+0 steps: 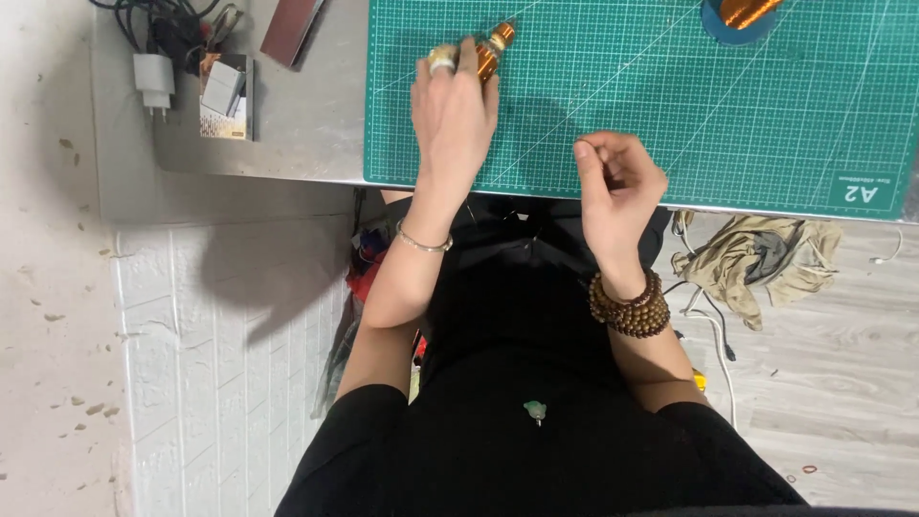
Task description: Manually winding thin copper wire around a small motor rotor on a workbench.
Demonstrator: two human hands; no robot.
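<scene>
The copper-wire spool (pixel 490 50) lies on the green cutting mat (pixel 728 115) under the left hand (pixel 453 110), whose fingers curl around it, while the right hand (pixel 617 182) pinches a thin wire end nearer the mat's edge, which could probably snap or kink if tugged.

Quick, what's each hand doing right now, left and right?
Left hand: closed around a small copper-coloured spool on the green cutting mat.
Right hand: fingers curled, pinching what looks like a thin wire; too fine to be sure.
</scene>
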